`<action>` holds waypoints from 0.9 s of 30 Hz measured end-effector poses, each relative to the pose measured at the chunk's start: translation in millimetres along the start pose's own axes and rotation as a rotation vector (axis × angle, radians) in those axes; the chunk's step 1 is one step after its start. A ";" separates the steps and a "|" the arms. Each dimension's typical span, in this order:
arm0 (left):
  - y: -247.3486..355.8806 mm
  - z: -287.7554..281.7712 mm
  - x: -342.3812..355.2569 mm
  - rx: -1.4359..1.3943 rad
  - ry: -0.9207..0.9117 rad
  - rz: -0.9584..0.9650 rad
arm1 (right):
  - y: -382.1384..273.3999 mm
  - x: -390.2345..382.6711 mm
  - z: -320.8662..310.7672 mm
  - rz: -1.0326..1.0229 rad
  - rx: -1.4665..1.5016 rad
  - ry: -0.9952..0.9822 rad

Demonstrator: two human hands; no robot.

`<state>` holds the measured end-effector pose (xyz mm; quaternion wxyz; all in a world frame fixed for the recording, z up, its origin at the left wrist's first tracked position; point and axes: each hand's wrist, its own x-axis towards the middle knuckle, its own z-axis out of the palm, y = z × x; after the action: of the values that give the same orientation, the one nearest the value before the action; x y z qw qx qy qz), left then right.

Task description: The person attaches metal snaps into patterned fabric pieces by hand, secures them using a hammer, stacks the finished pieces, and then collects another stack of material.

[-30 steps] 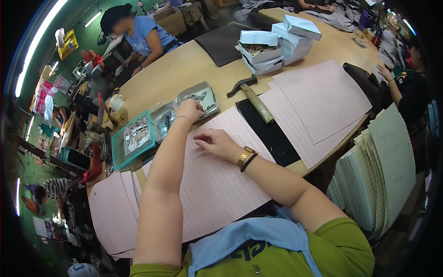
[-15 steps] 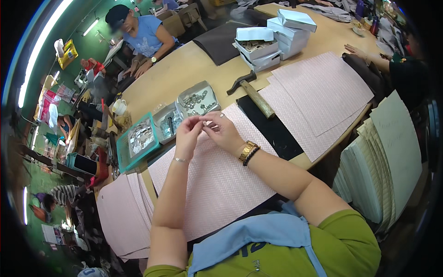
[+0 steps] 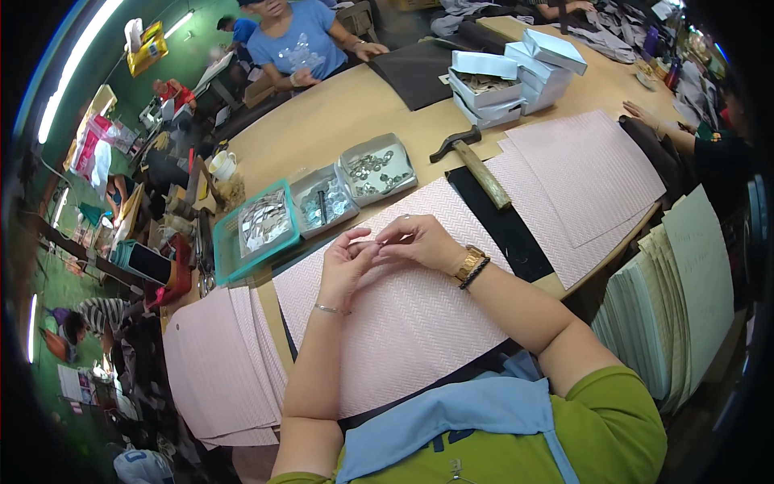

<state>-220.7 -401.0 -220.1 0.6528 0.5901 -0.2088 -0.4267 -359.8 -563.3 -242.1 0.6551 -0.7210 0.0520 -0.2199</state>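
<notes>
Pink herringbone-textured sheet (image 3: 403, 323) running lengthwise from 7 toward 1 o'clock; meeting above it, left hand (image 3: 345, 266) and right hand (image 3: 419, 242) pinching something tiny together.

Textured matt pink sheet (image 3: 403, 323), probably paper; smooth wooden table (image 3: 339, 121); shiny metal pieces (image 3: 375, 168).

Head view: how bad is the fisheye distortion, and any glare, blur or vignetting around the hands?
Head view: strong fisheye, the table edge bows and a black vignette rings the frame. Ceiling tube lights blow out at upper left. Centre is evenly lit and sharp: left hand and right hand meet fingertip to fingertip over the pink sheet, with only soft shadows. The small part between them is too tiny to resolve.
</notes>
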 end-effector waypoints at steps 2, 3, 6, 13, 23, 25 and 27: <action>4.4 1.1 -2.2 0.102 0.014 0.075 | -0.6 0.0 2.4 -0.073 0.091 -0.011; 3.3 0.3 -4.0 0.124 0.007 0.094 | -3.5 -2.0 2.1 -0.093 0.022 -0.019; -9.2 -9.3 -9.1 0.139 -0.025 0.155 | -3.2 -5.4 11.6 -0.086 -0.017 -0.021; -0.7 -20.9 -16.7 0.552 0.106 0.284 | -5.4 -4.7 19.5 -0.023 -0.117 0.031; -19.7 -54.7 5.4 1.352 0.395 0.513 | -13.2 20.9 21.8 0.199 -0.356 0.068; -19.4 -55.7 8.6 1.346 0.384 0.493 | -10.7 29.5 24.5 0.062 -0.415 0.106; -18.9 -55.4 9.3 1.344 0.375 0.479 | -6.6 34.4 25.3 0.085 -0.433 0.069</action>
<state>-178.4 -374.5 -252.2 0.2507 0.8639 -0.4332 0.0556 -320.5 -551.6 -228.3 0.4914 -0.8341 0.1506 -0.2004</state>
